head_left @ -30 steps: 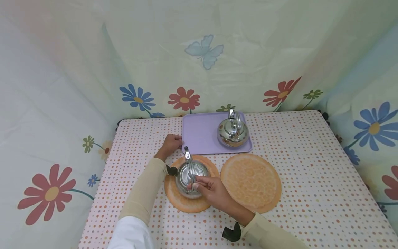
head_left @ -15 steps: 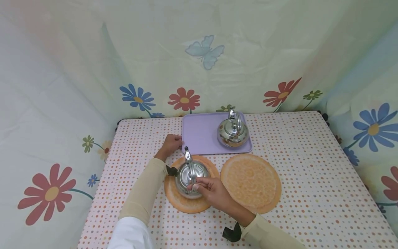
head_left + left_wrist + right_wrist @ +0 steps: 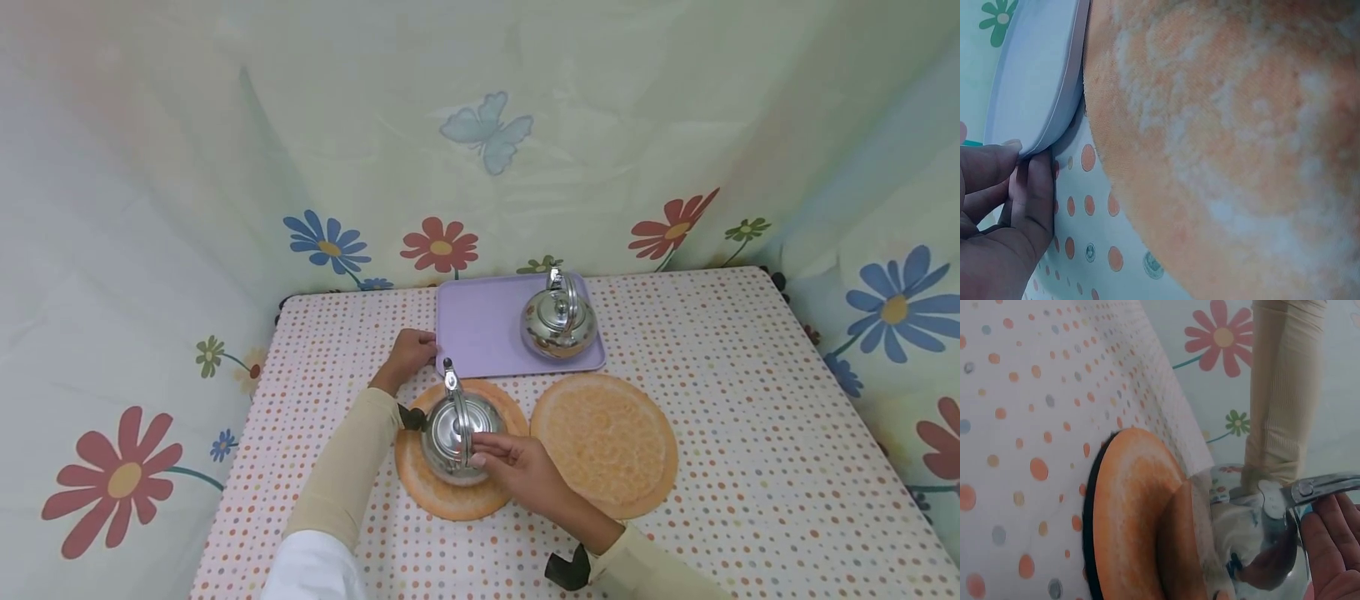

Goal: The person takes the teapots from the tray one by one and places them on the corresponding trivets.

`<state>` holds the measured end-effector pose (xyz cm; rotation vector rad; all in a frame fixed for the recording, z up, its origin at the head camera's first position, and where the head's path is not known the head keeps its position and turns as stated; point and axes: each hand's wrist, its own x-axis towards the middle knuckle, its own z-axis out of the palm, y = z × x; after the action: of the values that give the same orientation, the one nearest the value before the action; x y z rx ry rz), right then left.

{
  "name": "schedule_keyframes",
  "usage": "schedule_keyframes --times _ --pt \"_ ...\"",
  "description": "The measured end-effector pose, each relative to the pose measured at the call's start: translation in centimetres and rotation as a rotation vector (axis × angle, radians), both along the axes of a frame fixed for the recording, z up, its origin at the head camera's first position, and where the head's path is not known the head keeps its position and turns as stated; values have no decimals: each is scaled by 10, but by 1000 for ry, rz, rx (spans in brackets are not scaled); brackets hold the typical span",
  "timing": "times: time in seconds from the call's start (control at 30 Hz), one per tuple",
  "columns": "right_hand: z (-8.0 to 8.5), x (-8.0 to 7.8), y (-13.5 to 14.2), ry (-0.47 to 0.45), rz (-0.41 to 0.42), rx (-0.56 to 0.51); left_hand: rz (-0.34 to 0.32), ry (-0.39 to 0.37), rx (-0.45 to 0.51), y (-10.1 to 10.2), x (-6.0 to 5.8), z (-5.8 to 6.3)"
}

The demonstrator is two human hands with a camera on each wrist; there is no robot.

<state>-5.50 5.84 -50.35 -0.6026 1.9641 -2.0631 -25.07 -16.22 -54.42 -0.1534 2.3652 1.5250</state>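
Observation:
My left hand [image 3: 409, 353] pinches the near left corner of a lilac tray [image 3: 480, 325]; in the left wrist view its thumb lies on the rim of the tray [image 3: 1032, 81] and its fingers are underneath. A shiny steel kettle [image 3: 441, 422] sits on the left round orange mat [image 3: 487, 498], its spout pointing away from me. Right at the kettle's raised handle is my right hand [image 3: 525, 475], and in the right wrist view the fingers [image 3: 1329, 550] lie fairly straight beside the handle [image 3: 1329, 485]. A second steel kettle [image 3: 555, 333] stands on the tray's right side.
Right of the first mat lies another round orange mat [image 3: 603, 446], nearly touching it. A dotted cloth covers the table [image 3: 750, 433]. A flowered curtain [image 3: 585, 167] rises behind the table and at both sides.
My right hand's fingertips, which gripped the kettle's handle, have loosened and drawn back to its right side. The left hand stays at the tray corner. The head view has shifted slightly.

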Motion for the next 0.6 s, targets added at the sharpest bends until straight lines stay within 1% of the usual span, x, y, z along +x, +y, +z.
schedule_keyframes --times 0.1,0.23,0.33,0.6 --pt "0 -3 5 41 -11 -32 7 13 -6 -1 0 2" --pt "-1 -10 11 71 -34 -73 9 9 1 -1 0 3" --pt "-1 -16 16 55 -61 -77 11 6 -8 0 0 2" --pt "0 -23 25 -15 -168 -9 18 6 -13 4 2 2"
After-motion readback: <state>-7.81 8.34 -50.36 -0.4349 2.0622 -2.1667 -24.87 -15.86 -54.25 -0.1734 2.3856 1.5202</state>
